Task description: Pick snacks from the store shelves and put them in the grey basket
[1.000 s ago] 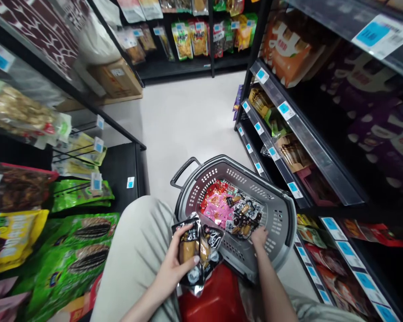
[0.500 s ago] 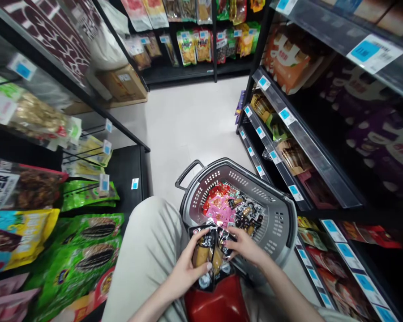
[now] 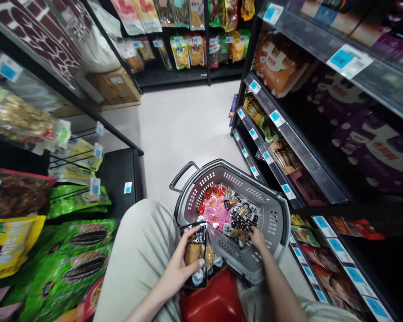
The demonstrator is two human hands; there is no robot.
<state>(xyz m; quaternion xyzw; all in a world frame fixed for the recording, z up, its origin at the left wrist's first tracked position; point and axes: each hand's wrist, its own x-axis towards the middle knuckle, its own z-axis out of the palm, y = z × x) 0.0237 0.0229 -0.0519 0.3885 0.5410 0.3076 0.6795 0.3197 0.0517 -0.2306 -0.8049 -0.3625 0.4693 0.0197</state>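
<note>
In my left hand [image 3: 184, 259] are black snack packets [image 3: 195, 250] with clear fronts and tan pieces of food inside, held above my lap by the basket's near rim. The thumb lies across their front; another packet shows behind the first. My right hand [image 3: 259, 239] reaches into the grey shopping basket [image 3: 272, 223], its fingertips closed at the edge of a pile of small black packets [image 3: 242, 219]. Pink packets [image 3: 216, 211] and red packets [image 3: 213, 191] lie beside that pile. A glossy red object [image 3: 211, 297] rests under my left hand, between my knees.
Shelves of bagged snacks [image 3: 80, 250] stand close on my left. Black shelving [image 3: 309, 147] with price tags runs along my right. A cardboard box [image 3: 116, 85] sits on the far left, and more racks [image 3: 174, 78] close off the aisle floor [image 3: 184, 120] ahead.
My right hand has left the packets in my left hand and moved into the basket, at the black pile. My left hand still holds its packets. The view has shifted slightly.
</note>
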